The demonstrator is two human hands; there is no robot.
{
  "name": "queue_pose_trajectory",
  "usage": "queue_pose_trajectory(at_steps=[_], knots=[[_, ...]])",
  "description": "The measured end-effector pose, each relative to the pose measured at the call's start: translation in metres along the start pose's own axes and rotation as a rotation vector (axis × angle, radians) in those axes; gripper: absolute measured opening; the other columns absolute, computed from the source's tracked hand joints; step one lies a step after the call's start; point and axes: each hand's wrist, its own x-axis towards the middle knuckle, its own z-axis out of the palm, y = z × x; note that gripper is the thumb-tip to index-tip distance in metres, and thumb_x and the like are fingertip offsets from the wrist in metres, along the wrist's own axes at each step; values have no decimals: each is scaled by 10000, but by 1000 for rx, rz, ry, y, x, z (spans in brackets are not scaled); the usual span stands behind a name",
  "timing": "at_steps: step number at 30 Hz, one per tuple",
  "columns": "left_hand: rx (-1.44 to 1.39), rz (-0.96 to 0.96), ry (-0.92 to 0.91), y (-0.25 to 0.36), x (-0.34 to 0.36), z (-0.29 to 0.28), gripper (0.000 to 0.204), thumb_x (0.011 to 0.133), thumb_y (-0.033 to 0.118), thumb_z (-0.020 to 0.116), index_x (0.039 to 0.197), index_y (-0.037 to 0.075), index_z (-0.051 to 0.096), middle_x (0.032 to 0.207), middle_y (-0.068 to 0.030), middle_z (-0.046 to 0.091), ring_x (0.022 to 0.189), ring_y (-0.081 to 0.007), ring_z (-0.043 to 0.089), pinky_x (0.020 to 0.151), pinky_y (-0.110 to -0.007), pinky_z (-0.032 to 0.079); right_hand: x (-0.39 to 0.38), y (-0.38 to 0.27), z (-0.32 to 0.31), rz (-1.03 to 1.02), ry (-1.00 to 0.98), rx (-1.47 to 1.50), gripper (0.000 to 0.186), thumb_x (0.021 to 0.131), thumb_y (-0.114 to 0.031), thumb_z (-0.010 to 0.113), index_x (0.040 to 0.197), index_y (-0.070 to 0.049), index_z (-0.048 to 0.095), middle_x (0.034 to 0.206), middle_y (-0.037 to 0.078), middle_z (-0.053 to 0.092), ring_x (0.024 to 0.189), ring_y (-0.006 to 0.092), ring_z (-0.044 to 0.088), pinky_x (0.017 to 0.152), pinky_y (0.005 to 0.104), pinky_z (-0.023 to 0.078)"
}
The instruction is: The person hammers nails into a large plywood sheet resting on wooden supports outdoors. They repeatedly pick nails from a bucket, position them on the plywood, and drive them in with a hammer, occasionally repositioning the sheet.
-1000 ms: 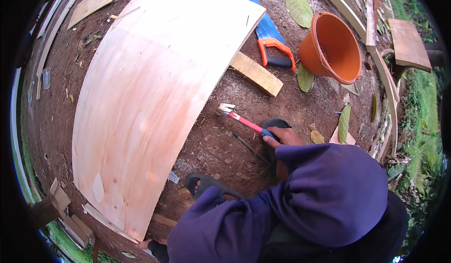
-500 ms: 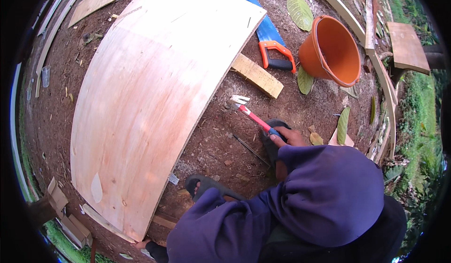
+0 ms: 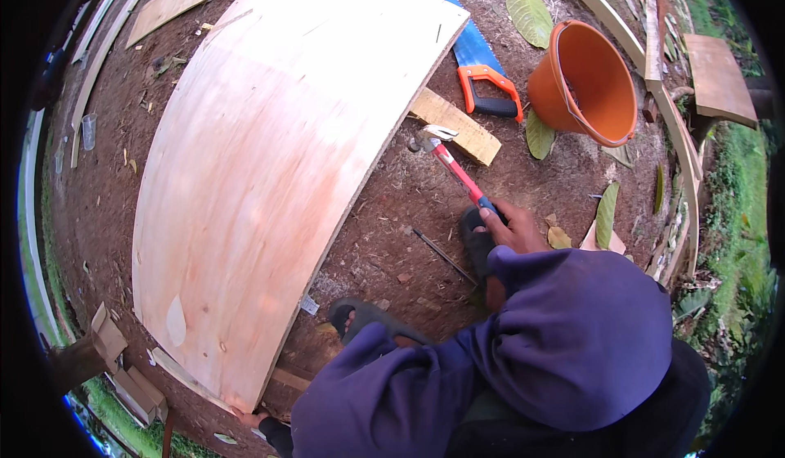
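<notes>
My right hand (image 3: 518, 227) is closed round the blue end of a claw hammer (image 3: 458, 172). Its red shaft slants up and left, and the steel head is over the dirt near the plywood's right edge. A large pale plywood sheet (image 3: 253, 172) fills the left and middle. At its near corner, my left hand (image 3: 249, 419) grips the edge, with some fingers hidden. A yellowish wood block (image 3: 470, 135) sticks out from under the sheet's right side, just beyond the hammer head.
A handsaw (image 3: 491, 90) with an orange and black handle lies partly beside the sheet. Right of it, an orange bucket (image 3: 595, 82) leans among large leaves. A thin dark rod (image 3: 444, 256) lies near my sandalled feet (image 3: 376, 319). Long timber strips (image 3: 679, 131) border the right.
My right hand has raised the hammer a little, its head shifting up and right towards the wood block. My left hand stays at the plywood corner. The whole view has shifted slightly.
</notes>
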Motion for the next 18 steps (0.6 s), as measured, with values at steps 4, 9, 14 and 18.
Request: queue_pose_trajectory(at_steps=[4, 9, 14, 18], knots=[[73, -19, 81, -22, -17, 31, 611, 1020, 474, 510, 1471, 62, 534, 1463, -179, 572, 1284, -380, 574, 1098, -527, 436, 1, -22, 0, 33, 0, -83, 360, 1029, -287, 632, 1258, -12, 667, 885, 201, 733, 803, 272, 751, 748, 399, 552], [660, 264, 332, 2, -37, 66, 634, 1038, 500, 491, 1417, -5, 547, 1369, -261, 599, 1263, -437, 571, 1070, -547, 448, 7, 1, -6, -90, 6, -129, 374, 1025, -304, 634, 1264, -17, 661, 906, 223, 716, 790, 310, 738, 725, 399, 549], [1153, 1000, 475, 34, -90, 150, 668, 1050, 509, 510, 1380, -71, 544, 1283, -307, 616, 1238, -479, 561, 1059, -551, 450, -1, -22, -13, -176, 115, -70, 337, 1005, -278, 654, 1202, -5, 673, 853, 210, 701, 719, 266, 703, 661, 395, 525], [686, 1307, -282, 0, -224, 359, 552, 1071, 373, 514, 1412, -61, 528, 1406, -279, 550, 1314, -435, 515, 1095, -520, 422, 14, -34, -34, -173, 151, -99, 276, 1013, -192, 628, 1193, 16, 653, 753, 109, 666, 640, 132, 634, 579, 342, 492]])
